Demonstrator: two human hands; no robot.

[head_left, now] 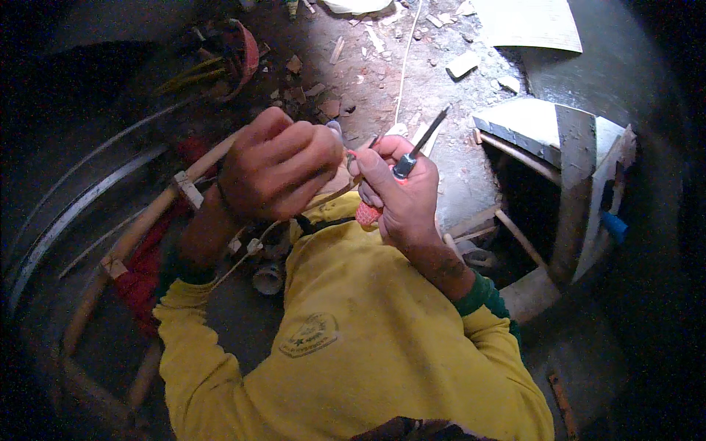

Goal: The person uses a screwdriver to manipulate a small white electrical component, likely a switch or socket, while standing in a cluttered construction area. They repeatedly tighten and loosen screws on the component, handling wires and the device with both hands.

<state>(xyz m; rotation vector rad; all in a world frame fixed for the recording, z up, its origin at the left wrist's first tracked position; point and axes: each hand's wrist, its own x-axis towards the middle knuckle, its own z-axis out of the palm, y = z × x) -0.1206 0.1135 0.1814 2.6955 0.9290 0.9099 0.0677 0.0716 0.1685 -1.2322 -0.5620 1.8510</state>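
With the left hand closed, seemingly on the red bit beside the right thumb, the right hand, gripping the screwdriver, should steady that pinch, its blade angled clear of the left fingers.

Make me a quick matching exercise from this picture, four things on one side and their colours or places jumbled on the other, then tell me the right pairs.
Things:
1. Tool with a slim dark shaft
2. Front of the shirt
3. Cuffs
4. Large pale sheet

Colours and places:
A. Green
B. Held in the right hand
C. Near the top edge, right of centre
D. Yellow

Right pairs: 1-B, 2-D, 3-A, 4-C.
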